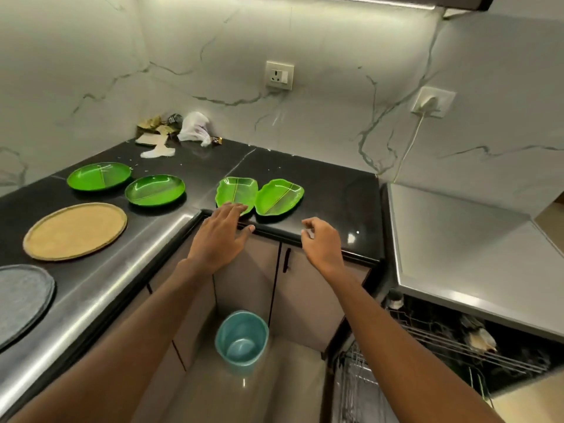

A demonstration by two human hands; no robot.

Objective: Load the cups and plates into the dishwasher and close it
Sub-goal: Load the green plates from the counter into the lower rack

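Black tabletop (320, 184): two round green plates (99, 176), two leaf-shaped green plates (279, 196), one tan round plate (74, 230), one grey round plate (21, 297); left hand (219, 236), right hand (320, 242) released.

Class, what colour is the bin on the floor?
Teal; the bin shows best in the head view.

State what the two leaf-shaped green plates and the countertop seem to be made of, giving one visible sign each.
Left leaf-shaped green plate and right leaf-shaped green plate: probably glossy plastic or melamine; bright uniform colour, sharp light glints. Countertop: likely polished black stone; mirror-like reflections, a seam between slabs.
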